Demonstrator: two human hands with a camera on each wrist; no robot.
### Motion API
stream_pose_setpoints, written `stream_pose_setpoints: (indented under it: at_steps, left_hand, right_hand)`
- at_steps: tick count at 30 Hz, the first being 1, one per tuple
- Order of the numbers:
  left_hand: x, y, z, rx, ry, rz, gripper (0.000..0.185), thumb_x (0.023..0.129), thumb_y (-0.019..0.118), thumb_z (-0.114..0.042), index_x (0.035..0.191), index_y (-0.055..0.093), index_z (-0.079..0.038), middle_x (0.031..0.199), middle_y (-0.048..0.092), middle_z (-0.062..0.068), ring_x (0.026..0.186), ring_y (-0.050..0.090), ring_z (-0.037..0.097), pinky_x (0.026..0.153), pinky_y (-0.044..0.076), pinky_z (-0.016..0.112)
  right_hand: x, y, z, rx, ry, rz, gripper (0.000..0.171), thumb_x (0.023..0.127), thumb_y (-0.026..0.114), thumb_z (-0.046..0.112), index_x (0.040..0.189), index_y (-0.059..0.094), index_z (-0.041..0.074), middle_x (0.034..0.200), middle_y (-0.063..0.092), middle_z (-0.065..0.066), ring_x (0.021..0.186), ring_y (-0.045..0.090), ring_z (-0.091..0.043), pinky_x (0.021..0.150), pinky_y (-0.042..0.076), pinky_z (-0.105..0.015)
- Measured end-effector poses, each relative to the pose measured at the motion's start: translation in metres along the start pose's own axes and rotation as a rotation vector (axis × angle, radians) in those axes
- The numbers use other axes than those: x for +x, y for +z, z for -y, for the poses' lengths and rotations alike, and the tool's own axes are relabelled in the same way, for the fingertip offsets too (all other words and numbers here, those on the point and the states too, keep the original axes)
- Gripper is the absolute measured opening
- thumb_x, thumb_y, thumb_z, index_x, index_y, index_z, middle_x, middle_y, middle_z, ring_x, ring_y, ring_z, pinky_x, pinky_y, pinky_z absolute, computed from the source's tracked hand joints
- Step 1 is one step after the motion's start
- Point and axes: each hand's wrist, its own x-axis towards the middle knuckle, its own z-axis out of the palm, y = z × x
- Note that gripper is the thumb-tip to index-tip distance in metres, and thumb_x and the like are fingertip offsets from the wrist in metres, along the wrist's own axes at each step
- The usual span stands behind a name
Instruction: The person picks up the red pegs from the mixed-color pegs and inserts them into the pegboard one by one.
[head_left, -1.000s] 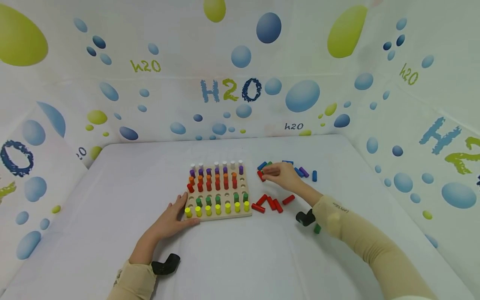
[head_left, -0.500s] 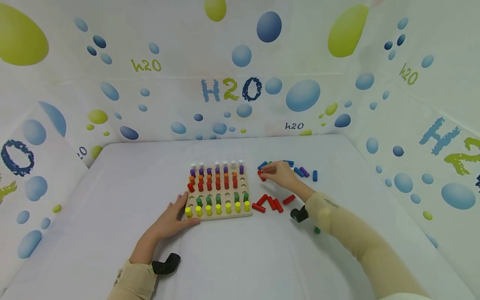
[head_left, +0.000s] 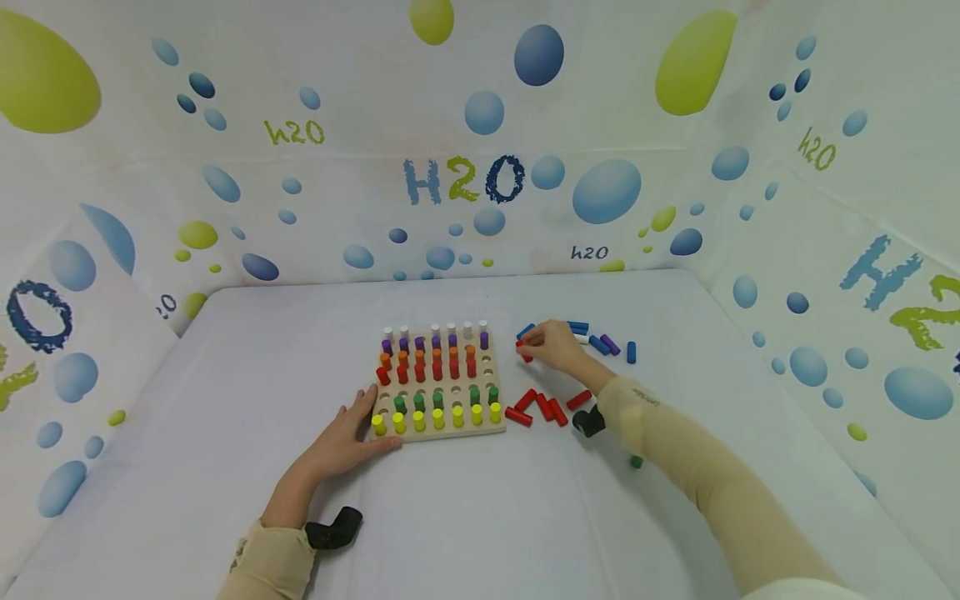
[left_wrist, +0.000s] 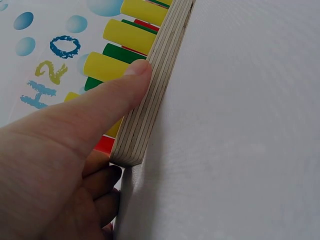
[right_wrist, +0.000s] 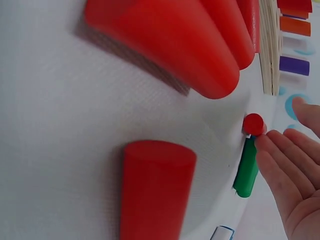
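At the near left corner of the wooden peg board point(head_left: 438, 392): left hand point(head_left: 341, 442) laid flat, thumb point(left_wrist: 117, 90) pressed along the layered board edge beside a yellow peg point(left_wrist: 102, 65), fingers straight and tucked against the corner, nothing gripped. Likely placed so to brace the board against sliding on the white table cover point(head_left: 465, 517). Just beyond the thumb, rows of upright pegs: yellow nearest, then green, an unfilled row of holes, then red, orange, purple and white farthest.

To the right of the board, well apart from the left hand: right hand point(head_left: 555, 343) lowered over a loose cluster of lying pegs. In the wrist view, fingers point(right_wrist: 285, 170) extended and relaxed, close to a small red peg point(right_wrist: 253, 124) and a green peg point(right_wrist: 246, 170); whether fingertip contact or a pinch exists, impossible to tell. Nearer the wrist, four loose red pegs point(head_left: 542, 406) lying on their sides, probably unsorted stock within easy reach. Beyond the fingers, blue pegs point(head_left: 600, 343) and one purple peg point(head_left: 609, 342), also lying flat.
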Motion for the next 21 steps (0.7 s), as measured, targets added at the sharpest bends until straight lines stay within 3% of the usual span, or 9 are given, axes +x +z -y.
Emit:
stream_pose_setpoints:
  at_steps: [5,9,15,21]
  left_hand:
    - [0.001,0.001,0.001,0.002,-0.003,-0.002,0.102,0.076,0.065,-0.053,0.146,0.010,-0.003,0.150,0.010,0.022,0.137,0.003,0.037,0.109,0.001,0.053]
    - [0.001,0.001,0.001,0.000,-0.002,-0.003,0.102,0.076,0.065,-0.053,0.146,0.010,-0.003,0.150,0.010,0.022,0.137,0.003,0.036,0.109,0.001,0.053]
    - [0.001,0.003,0.001,-0.002,0.013,-0.006,0.102,0.077,0.066,-0.052,0.146,0.010,-0.002,0.150,0.011,0.021,0.137,0.003,0.036,0.109,0.001,0.052]
    - [0.001,0.003,0.002,0.001,0.011,-0.010,0.102,0.076,0.066,-0.052,0.146,0.010,-0.002,0.150,0.010,0.022,0.137,0.003,0.037,0.109,0.001,0.053]
  right_hand:
    - [0.007,0.002,-0.001,-0.018,0.045,0.014,0.028,0.083,0.068,0.020,0.104,0.068,0.002,0.093,0.066,-0.008,0.080,0.061,-0.017,0.069,0.054,-0.025]
    - [0.011,0.004,0.001,-0.094,0.068,0.035,0.026,0.083,0.069,0.021,0.101,0.069,0.003,0.088,0.065,-0.007,0.073,0.058,-0.016,0.063,0.052,-0.021]
    - [0.014,0.007,0.010,-0.310,0.055,0.085,0.020,0.082,0.069,0.022,0.091,0.071,0.004,0.075,0.062,-0.004,0.066,0.054,-0.016,0.057,0.047,-0.020]
    - [0.015,0.014,0.019,-0.491,0.028,0.097,0.019,0.082,0.070,0.021,0.091,0.068,0.004,0.076,0.060,-0.004,0.069,0.052,-0.017,0.063,0.048,-0.023]
